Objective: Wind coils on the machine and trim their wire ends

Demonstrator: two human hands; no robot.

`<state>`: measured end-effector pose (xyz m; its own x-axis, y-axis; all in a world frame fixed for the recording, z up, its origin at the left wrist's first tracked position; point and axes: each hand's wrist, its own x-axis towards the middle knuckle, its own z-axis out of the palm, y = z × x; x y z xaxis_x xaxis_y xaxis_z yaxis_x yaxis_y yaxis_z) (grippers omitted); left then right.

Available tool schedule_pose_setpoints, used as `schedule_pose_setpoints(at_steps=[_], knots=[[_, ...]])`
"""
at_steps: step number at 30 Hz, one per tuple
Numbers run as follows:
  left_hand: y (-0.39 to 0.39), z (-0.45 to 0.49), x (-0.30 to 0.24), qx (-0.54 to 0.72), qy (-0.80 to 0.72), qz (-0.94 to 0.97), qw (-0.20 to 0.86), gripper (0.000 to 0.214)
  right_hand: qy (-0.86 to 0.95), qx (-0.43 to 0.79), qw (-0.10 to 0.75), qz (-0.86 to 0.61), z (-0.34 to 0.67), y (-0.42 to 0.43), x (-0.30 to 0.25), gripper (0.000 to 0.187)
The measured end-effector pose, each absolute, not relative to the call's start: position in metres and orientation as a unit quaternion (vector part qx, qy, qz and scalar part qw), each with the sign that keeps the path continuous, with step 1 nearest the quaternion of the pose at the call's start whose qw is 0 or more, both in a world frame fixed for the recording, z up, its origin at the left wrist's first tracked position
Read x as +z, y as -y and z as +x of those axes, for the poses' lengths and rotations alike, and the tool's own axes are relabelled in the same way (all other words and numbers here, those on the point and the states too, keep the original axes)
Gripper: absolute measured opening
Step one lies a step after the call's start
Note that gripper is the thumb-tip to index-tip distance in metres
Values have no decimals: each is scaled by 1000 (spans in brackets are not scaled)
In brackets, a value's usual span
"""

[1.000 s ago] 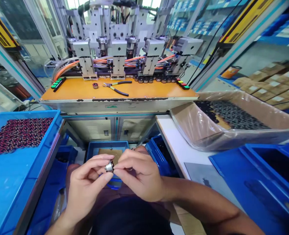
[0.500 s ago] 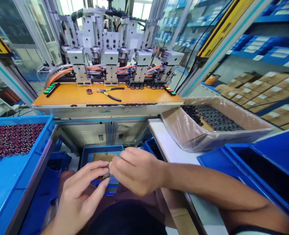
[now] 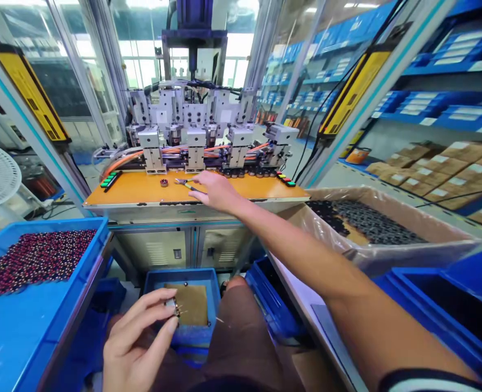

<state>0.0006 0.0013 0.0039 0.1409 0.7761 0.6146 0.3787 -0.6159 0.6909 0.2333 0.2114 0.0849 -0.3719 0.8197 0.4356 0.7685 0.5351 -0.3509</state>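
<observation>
A small metallic round part with thin wire ends (image 3: 177,309) is pinched between the thumb and fingertips of my left hand (image 3: 136,335). The fingers cover much of it. My right hand (image 3: 218,191) reaches out over the orange worktop (image 3: 138,193), its thumb and fingers apart around the handles of the cutting pliers (image 3: 188,184). The pliers lie flat, jaws to the left, and the hand hides the handle ends. Left of the jaws sits a small dark and red round part (image 3: 164,183).
Behind the worktop stands a machine with clamp heads (image 3: 194,141). A blue tray of round parts (image 3: 97,231) is at left, a plastic-lined carton of dark parts (image 3: 330,247) at right. Below is a blue bin with cardboard inside (image 3: 154,277).
My right hand has left the part in my left hand and moved forward to the pliers. The left hand keeps its pinch. The view has tilted up.
</observation>
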Motion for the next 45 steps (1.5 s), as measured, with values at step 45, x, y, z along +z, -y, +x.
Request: schedule_pose_setpoints(at_steps=[45], knots=[[9, 3, -10, 558, -464, 644, 242, 32, 688, 577, 394, -197, 213, 13, -41, 81]])
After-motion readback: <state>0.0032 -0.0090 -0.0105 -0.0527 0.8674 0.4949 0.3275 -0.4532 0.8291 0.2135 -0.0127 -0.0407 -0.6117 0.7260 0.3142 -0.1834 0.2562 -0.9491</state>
